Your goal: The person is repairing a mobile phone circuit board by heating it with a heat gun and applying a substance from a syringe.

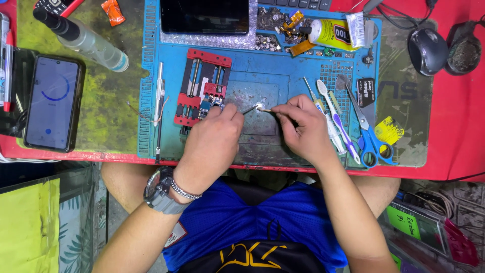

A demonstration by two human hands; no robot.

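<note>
the person's blue shirt (pixel 252 217) fills the near edge below the desk (pixel 454 126). the left hand (pixel 212 144), wearing a grey watch (pixel 159 192), has its grip pinched on thin tweezers (pixel 249 108) whose tips touch a small white piece (pixel 259 106) on the blue work mat (pixel 283 76). the right hand (pixel 303 126) pinches a thin stick (pixel 268 109) meeting the same piece. a red clamp jig (pixel 199 86) sits just left, blue scissors (pixel 366 131) and a toothbrush (pixel 336 119) right.

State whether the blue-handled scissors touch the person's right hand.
Apart. The head view shows the blue-handled scissors lying right of the right hand, with toothbrushes and bare blue mat between them.
</note>
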